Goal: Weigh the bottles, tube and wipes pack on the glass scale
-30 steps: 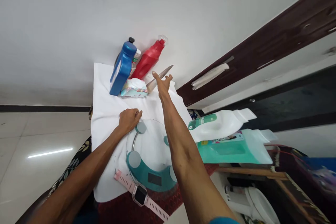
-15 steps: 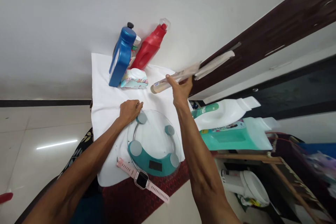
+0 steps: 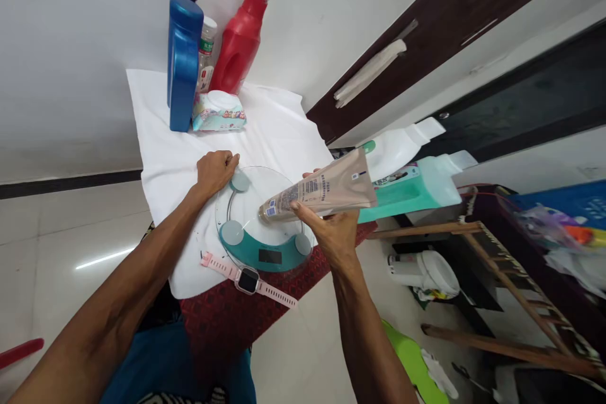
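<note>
My right hand (image 3: pixel 334 227) is wrapped round a beige squeeze tube (image 3: pixel 326 189) with printed text, its cap end pointing left. The tube is held tilted over the round glass bathroom scale (image 3: pixel 269 257), which has a teal band and a small dark display. Curled into a fist, my left hand (image 3: pixel 215 170) rests on the white cloth (image 3: pixel 279 117) beside the scale's upper left edge; nothing shows in it. A pink-strapped smartwatch (image 3: pixel 247 279) lies along the scale's near edge.
Against the wall stand a blue bottle (image 3: pixel 184 63), a small clear bottle (image 3: pixel 206 53) and a red bottle (image 3: pixel 239 41), with a wipes pack (image 3: pixel 219 112) before them. To the right are a white bottle (image 3: pixel 395 151) and a green bottle (image 3: pixel 411 192). A wooden frame (image 3: pixel 426 230) stands beyond.
My right hand has brought the tube from the cloth's far right side nearer and over the scale, turning its printed face up. My left fist stays beside the scale. The view has shifted.
</note>
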Action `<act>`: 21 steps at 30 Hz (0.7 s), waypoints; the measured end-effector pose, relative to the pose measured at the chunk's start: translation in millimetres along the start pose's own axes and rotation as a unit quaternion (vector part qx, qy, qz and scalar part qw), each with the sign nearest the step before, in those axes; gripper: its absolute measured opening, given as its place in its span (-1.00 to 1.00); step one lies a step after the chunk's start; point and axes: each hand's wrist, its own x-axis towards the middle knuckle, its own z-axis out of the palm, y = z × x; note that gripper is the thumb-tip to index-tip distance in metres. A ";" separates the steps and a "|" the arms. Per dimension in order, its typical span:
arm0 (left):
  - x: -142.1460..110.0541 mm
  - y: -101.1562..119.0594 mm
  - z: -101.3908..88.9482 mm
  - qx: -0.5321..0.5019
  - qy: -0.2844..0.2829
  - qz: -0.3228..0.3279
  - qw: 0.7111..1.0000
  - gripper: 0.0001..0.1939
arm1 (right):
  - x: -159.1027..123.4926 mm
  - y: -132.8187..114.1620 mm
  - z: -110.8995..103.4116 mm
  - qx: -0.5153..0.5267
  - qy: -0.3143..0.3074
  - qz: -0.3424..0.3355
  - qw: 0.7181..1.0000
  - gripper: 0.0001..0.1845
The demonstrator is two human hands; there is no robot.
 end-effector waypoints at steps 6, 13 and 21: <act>1.3 0.3 -0.1 0.001 0.003 -0.004 1.000 -0.57 | -6.5 9.5 -2.3 0.033 -0.031 0.037 0.998 -0.45; 4.1 -0.5 1.3 0.010 0.000 -0.005 1.000 -0.54 | -37.7 30.4 2.2 -0.021 0.005 0.091 0.996 -0.25; 6.4 2.3 -0.8 0.018 -0.002 -0.013 1.000 -0.54 | -33.8 31.4 35.3 -0.116 0.062 0.068 0.989 -0.67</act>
